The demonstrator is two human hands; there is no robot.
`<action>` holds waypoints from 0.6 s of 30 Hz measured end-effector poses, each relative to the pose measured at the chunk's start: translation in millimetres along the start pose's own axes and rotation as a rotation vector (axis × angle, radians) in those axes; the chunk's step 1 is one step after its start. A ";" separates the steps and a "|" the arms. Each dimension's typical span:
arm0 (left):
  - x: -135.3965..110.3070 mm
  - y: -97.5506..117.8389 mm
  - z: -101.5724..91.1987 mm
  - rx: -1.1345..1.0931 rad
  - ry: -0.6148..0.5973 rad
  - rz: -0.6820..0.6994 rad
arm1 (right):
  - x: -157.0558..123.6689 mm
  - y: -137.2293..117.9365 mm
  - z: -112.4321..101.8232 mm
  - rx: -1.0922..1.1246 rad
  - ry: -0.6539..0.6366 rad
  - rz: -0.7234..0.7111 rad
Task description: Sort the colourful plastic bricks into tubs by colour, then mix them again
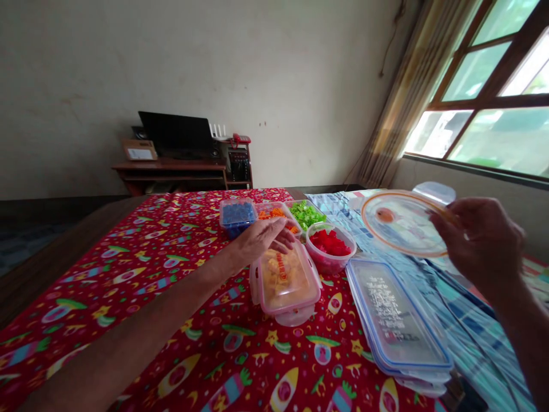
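At the right of the frame, the right hand (484,240) pinches the right edge of a round lid (407,226), clear plastic with an orange rim; seen aslant, its oval runs long from left to right, dipping slightly rightward. At centre, the left hand (268,236) is empty, its slightly bent fingers spread loosely and pointing right above a pink-rimmed box (291,294); whether they touch it, I cannot tell. Just right stands a round tub (326,265) of crinkled red pieces (329,242). Blue-rimmed rectangular lids (401,320), lower right, lie stacked, lengthwise from upper left to lower right.
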State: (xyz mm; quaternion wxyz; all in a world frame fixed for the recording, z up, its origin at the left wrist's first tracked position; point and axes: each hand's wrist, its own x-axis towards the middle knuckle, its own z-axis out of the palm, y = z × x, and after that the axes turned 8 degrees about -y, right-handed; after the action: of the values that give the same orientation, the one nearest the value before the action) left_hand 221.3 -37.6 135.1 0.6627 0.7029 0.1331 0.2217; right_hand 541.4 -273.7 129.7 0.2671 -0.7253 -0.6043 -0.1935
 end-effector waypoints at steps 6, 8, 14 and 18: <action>31.6 12.2 13.4 -0.378 -0.076 -0.121 | 13.9 -78.4 46.4 -0.061 0.083 -0.457; 39.6 7.3 11.5 -0.405 0.048 -0.095 | 20.0 -90.1 58.0 -0.097 0.115 -0.608; 66.0 -19.8 10.1 -0.443 0.147 -0.182 | 27.2 -82.8 88.1 -0.148 0.099 -0.694; 86.6 -39.2 13.6 -0.318 0.169 -0.170 | 29.6 -75.7 97.1 -0.191 0.081 -0.737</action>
State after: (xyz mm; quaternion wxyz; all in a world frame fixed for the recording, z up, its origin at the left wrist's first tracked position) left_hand 307.1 -4.5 107.7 0.7680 0.5546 0.2106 0.2414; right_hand 468.9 -180.9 83.2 0.1345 -0.4729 -0.7927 -0.3604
